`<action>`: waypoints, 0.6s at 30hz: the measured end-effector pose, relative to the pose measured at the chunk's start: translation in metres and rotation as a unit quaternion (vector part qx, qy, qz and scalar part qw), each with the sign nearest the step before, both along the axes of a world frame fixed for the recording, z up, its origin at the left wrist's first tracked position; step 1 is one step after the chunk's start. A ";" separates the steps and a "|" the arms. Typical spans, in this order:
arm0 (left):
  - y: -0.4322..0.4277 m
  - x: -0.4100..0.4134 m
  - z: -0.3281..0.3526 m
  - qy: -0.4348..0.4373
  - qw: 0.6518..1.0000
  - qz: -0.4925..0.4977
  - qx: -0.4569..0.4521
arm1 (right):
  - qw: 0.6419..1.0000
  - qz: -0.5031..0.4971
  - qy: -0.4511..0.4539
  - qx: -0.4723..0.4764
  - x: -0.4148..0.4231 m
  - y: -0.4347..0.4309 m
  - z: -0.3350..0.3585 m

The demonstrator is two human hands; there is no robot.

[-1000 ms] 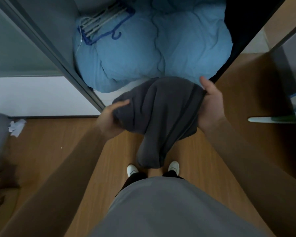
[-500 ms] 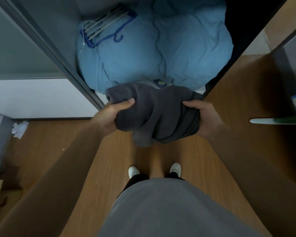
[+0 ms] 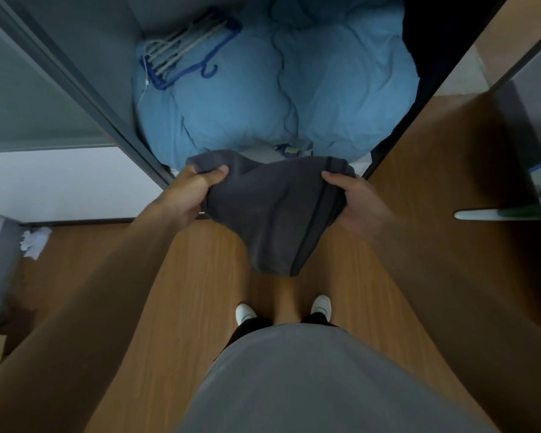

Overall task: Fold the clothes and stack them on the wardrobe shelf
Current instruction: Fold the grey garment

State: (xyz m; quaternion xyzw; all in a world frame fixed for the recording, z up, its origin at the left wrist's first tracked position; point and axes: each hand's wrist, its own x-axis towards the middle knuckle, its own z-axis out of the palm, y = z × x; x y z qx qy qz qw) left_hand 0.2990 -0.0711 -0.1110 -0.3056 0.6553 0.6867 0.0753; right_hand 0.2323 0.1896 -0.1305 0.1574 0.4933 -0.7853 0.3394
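Observation:
A dark grey garment [image 3: 269, 207] with a darker seam stripe hangs between my two hands in front of the open wardrobe. My left hand [image 3: 191, 190] grips its upper left corner, thumb on top. At the upper right edge, my right hand [image 3: 353, 201] holds the cloth with curled fingers. The garment's lower part sags toward the floor above my feet. Behind it, inside the wardrobe, lies a bulky light blue duvet [image 3: 278, 98].
Blue and white hangers [image 3: 185, 51] rest on the duvet at the back left. The grey wardrobe frame [image 3: 85, 89] runs along the left; a wooden door [image 3: 450, 151] stands open on the right. Crumpled white paper [image 3: 33, 242] lies on the wooden floor at left.
The garment was bunched up between my hands half a second ago; now its lower part has dropped down again. My right hand shifted from beside the cloth to gripping its top edge.

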 end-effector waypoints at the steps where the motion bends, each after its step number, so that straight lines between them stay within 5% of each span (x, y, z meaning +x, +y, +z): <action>1: -0.006 -0.002 -0.003 0.008 1.000 0.003 0.017 | 1.000 -0.011 -0.019 0.003 -0.001 -0.003 0.000; 6: -0.013 -0.002 -0.010 0.019 0.996 -0.032 0.077 | 0.997 -0.018 -0.078 -0.001 -0.007 -0.013 0.003; 12: -0.017 -0.011 -0.019 -0.004 0.999 -0.030 0.010 | 0.993 0.003 -0.103 -0.049 -0.004 -0.028 0.001; 18: -0.034 -0.007 -0.021 0.025 0.981 -0.064 0.182 | 0.980 -0.047 -0.108 -0.163 -0.013 -0.048 0.013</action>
